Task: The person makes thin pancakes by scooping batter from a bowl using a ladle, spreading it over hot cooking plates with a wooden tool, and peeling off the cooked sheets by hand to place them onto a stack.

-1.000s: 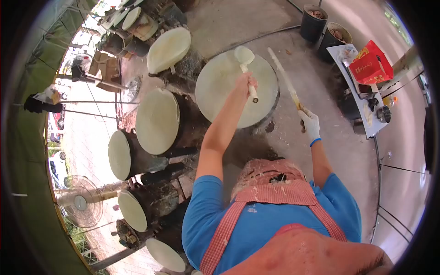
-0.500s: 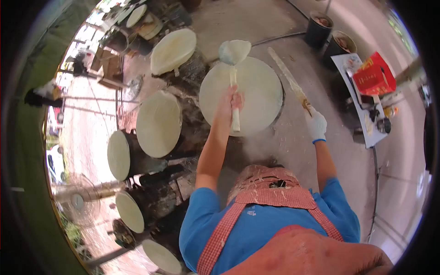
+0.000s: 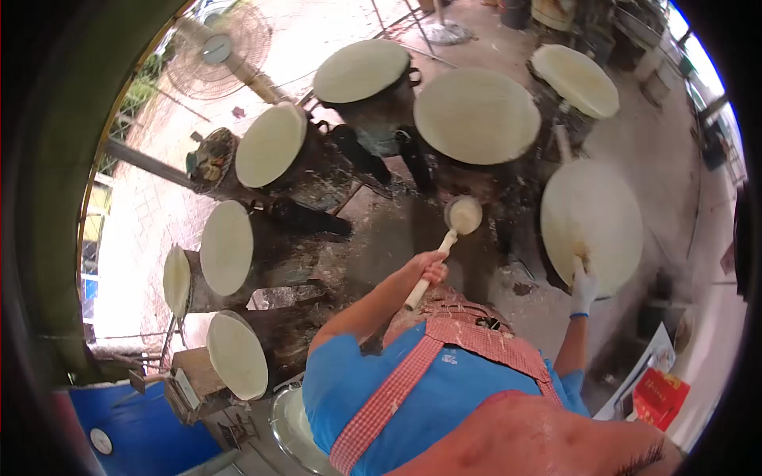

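Head view, ladle: the long-handled ladle [image 3: 452, 235] is held up before the apron, over the dark gap between the pots, its bowl away from the body.
Left hand: the bare left hand [image 3: 431, 270] is wrapped around the handle, the butt end jutting out below the fist.
Ladle's handling: the handle looks stiff and probably light; pale matter shows in the bowl, so that end likely weighs more and could spill if tipped. Mid-handle seems the sound place to hold.
Right hand: the white-gloved right hand [image 3: 585, 289] grips the brown end of a flat stick [image 3: 582, 254], probably rigid and best held there.
Nearest pot: a round pale top [image 3: 607, 206] lies beneath the stick; contact is unclear.
Other pots: more pale round tops [image 3: 476, 115] curve away leftward.
Edges: a fan [image 3: 216, 49] upper left; a red bag [image 3: 660, 398] lower right.
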A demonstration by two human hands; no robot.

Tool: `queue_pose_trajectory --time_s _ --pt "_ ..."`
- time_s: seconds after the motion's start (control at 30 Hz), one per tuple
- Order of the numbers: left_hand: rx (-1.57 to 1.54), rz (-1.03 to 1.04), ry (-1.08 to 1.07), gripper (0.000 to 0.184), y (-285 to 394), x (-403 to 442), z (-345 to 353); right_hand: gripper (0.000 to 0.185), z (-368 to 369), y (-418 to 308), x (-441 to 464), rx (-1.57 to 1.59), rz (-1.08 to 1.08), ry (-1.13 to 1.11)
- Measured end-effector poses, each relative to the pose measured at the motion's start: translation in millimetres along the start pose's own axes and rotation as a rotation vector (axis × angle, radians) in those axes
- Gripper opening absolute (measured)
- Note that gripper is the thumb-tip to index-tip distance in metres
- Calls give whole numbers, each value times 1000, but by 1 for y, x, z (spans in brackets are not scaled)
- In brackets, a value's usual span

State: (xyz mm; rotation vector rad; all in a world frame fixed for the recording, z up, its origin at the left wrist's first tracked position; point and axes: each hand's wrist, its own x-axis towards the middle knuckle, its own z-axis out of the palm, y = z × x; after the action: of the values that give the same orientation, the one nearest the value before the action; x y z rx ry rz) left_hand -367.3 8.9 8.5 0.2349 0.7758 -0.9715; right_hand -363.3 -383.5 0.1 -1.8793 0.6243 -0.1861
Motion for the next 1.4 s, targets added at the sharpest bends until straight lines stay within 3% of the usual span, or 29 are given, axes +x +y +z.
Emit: queue_pose_trajectory --time_s 0.07,0.1,0.17,0.23,0.27,0.3,0.37,0.43,0.47,0.57,0.63,0.7,0.73,0.77,0.9,0.97,1.07,1.13,1.17,1.27,1.4 --pt "-65 71 15 19 11 -34 -32 41 62 -15 4 -55 41 -198" --pt "-157 123 48 16 9 -56 -51 40 97 6 6 -53 -152 -236" --pt "-261 222 25 16 8 -91 -84 34 162 -40 -21 62 -188 -391" --pt "-339 288 11 16 8 -121 -110 32 206 -113 -55 -96 137 -672" --pt "-301 366 74 18 7 -135 -119 32 236 -110 -54 -271 33 -721" --pt "-262 434 140 20 6 -145 -128 35 268 -97 -49 -454 -323 -694" --pt "-386 467 140 22 -2 -158 -152 39 312 -125 -66 -469 -412 -850" --pt "-451 577 162 21 -10 -173 -162 38 359 -151 -72 -467 -493 -853" --pt "-585 589 6 19 -17 -173 -179 37 378 -162 -75 -460 -569 -843" --pt "-726 695 -87 15 -38 -170 -202 36 427 -196 -87 -431 -722 -834" --pt "-868 778 -127 10 -47 -173 -194 34 461 -208 -93 -336 -735 -980" --pt "-819 924 83 10 -47 -181 -173 34 495 -218 -105 -506 -723 -1157" --pt "-871 982 93 9 -49 -181 -169 33 514 -212 -111 -429 -824 -1246" --pt "-954 1035 26 9 -49 -178 -167 34 535 -204 -116 -355 -975 -1339" --pt "-1272 1208 -398 11 -51 -146 -163 35 597 -202 -175 -470 -1211 -1679" --pt "-1375 1270 -557 14 -58 -135 -163 37 599 -229 -233 -464 -1376 -1772" --pt "-1497 1324 -709 19 -82 -116 -160 39 628 -214 -295 -537 -1524 -1810" --pt "-1549 1339 -778 23 -103 -112 -158 36 623 -211 -331 -521 -1716 -1694" --pt "-1610 1382 -713 38 -112 -111 -156 36 618 -206 -338 -529 -1729 -1705" --pt "-1684 1457 -712 35 -146 -119 -154 36 594 -187 -357 -353 -2193 -1577" --pt "-1705 1483 -795 34 -195 -114 -176 44 556 -149 -413 -302 -2213 -1806"
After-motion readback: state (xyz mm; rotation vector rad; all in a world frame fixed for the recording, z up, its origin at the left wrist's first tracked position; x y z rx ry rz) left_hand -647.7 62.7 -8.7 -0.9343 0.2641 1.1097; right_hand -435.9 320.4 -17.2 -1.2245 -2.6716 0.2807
